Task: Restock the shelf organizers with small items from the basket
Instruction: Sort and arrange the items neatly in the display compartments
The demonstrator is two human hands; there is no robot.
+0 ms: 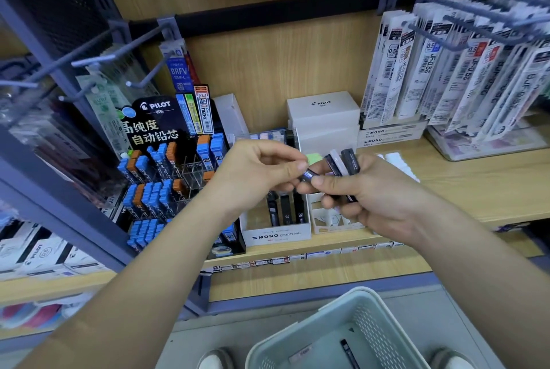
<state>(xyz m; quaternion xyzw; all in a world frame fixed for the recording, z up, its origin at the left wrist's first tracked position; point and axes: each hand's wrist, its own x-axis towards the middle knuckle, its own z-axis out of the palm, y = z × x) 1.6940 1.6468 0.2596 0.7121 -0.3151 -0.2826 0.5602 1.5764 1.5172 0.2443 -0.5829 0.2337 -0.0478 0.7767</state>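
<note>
My right hand (366,190) grips a bundle of dark slim lead cases (342,164) fanned upward above its fingers. My left hand (262,172) pinches one dark case (309,174) at its end, while the right thumb and forefinger also touch it. Both hands hover over the white MONO graph MG organizer box (275,236) on the wooden shelf, which holds several black lead cases (285,211) standing upright. A pale grey-green basket (333,327) sits on the floor below, with a black case (349,353) and a small packet inside.
Left of the box stands a black Pilot display (166,178) filled with blue and orange lead cases. White Pilot boxes (323,115) sit behind. Refill packs (446,77) hang from hooks at the upper right, and metal hooks (98,62) jut out at the upper left. My shoes show beside the basket.
</note>
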